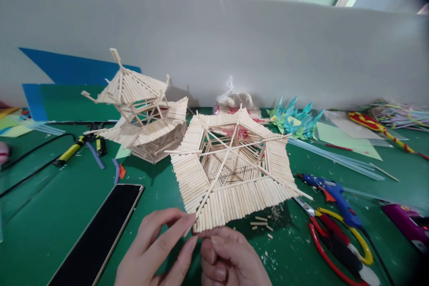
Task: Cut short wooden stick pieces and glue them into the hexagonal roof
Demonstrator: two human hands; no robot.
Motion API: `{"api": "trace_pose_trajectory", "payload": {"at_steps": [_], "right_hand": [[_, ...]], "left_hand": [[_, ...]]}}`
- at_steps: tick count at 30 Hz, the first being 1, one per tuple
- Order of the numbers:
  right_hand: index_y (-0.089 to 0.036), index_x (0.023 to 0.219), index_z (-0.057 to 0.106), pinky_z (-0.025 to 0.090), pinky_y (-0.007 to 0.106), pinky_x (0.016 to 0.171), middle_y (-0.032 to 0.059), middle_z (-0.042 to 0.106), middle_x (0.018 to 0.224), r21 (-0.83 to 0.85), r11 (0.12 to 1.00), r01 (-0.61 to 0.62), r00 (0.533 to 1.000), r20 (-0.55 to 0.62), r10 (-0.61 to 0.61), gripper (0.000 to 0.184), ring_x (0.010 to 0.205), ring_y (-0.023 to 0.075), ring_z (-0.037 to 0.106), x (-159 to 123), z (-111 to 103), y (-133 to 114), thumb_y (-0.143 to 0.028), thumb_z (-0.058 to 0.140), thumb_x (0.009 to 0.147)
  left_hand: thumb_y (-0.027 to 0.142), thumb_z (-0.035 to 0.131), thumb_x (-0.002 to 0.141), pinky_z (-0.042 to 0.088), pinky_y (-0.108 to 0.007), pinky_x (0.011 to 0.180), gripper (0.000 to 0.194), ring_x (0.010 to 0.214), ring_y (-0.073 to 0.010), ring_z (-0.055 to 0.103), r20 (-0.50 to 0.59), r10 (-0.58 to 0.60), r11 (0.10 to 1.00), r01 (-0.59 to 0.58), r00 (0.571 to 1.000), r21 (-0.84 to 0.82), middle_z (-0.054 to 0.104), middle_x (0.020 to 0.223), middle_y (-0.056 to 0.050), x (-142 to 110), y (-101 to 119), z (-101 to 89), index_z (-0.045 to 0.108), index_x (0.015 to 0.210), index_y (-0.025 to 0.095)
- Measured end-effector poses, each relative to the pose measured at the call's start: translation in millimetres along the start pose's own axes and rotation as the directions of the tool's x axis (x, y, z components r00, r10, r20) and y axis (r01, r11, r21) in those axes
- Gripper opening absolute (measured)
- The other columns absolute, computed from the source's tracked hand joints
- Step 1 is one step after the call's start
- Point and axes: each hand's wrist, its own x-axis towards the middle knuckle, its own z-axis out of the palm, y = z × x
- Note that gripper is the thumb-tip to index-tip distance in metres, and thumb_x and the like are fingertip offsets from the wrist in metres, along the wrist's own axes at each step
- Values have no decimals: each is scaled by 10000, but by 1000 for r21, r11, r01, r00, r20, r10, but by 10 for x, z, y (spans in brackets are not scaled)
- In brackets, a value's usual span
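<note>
A many-sided pavilion roof model (250,196), made of thin wooden sticks, stands in front of me with longer sticks crossing its open middle. My left hand (157,246) pinches at its near left corner, a short pale piece showing by the fingertips. Curled just below the front edge is my right hand (231,257); its index finger touches the roof's underside, and whatever its fingers hold is hidden. Behind to the left stands a second, tiered stick pavilion (134,87) with upturned corners.
A phone (100,232) lies at left. On the right are a blue glue gun (335,196), red-and-yellow-handled pliers (335,237) and a purple tool (405,223). Stick offcuts (259,222) lie under the roof. Teal folded paper (296,118) and clear glue sticks (338,161) sit behind.
</note>
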Motion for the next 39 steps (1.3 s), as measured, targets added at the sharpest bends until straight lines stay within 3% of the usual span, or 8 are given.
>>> {"api": "trace_pose_trajectory", "payload": {"at_steps": [5,11,15,21,27,31,36,39], "right_hand": [[-122,713,686,139,149,329,-76,509,445,2,1000,0,999,41,0,375,308,-14,296,1,-44,4,-312,821,419],[-121,721,692,160,153,322,-67,520,454,6,1000,9,997,79,-10,374,309,-4,306,9,-76,22,-308,822,424],[-127,702,684,161,150,325,-67,517,451,22,1000,13,996,83,-15,336,310,-3,314,0,-57,22,-296,805,438],[-117,722,665,156,153,344,-61,508,463,31,999,9,997,80,-12,329,329,-1,308,-1,-63,29,-286,778,464],[-119,739,666,148,157,350,-62,497,473,32,999,20,996,86,-23,327,338,-1,307,-7,-71,32,-293,771,483],[-112,746,657,147,163,357,-62,487,474,33,999,25,994,102,-28,325,345,2,305,-13,-63,23,-293,766,500],[-106,748,654,148,165,358,-61,477,469,36,999,37,993,110,-41,322,345,3,294,2,-80,43,-284,757,500],[-104,762,658,153,161,356,-55,483,489,51,997,59,992,106,-64,307,352,2,291,12,-99,65,-278,740,522]], "left_hand": [[123,547,787,511,-218,757,375,905,-163,563,-33,-123,992,122,992,-39,505,1035,-39,-86,18,4,487,1142,229],[83,560,768,528,-237,717,360,855,-164,578,38,11,997,-14,999,73,491,1006,-53,-82,-14,-31,509,1103,205],[67,542,770,535,-259,680,320,827,-165,578,62,46,997,-50,997,64,487,999,-53,-34,3,-44,540,1054,216],[49,550,767,526,-257,684,320,831,-161,563,86,59,998,-61,995,30,479,1004,-43,-25,-8,-35,561,1033,227],[56,497,806,489,-253,710,279,849,-150,530,22,8,1000,-7,1000,-11,468,1009,-30,-18,-14,4,575,1016,222],[50,557,762,502,-240,699,323,841,-153,552,73,70,998,-70,995,3,494,999,-29,-7,-29,-21,586,1033,224],[93,525,791,511,-270,655,268,799,-167,578,-29,-13,1000,13,999,-18,547,947,-30,-17,-15,-1,614,984,256],[78,561,764,521,-254,664,281,798,-160,591,28,33,999,-33,999,-7,552,947,-32,-6,-19,-18,610,984,245]]}}
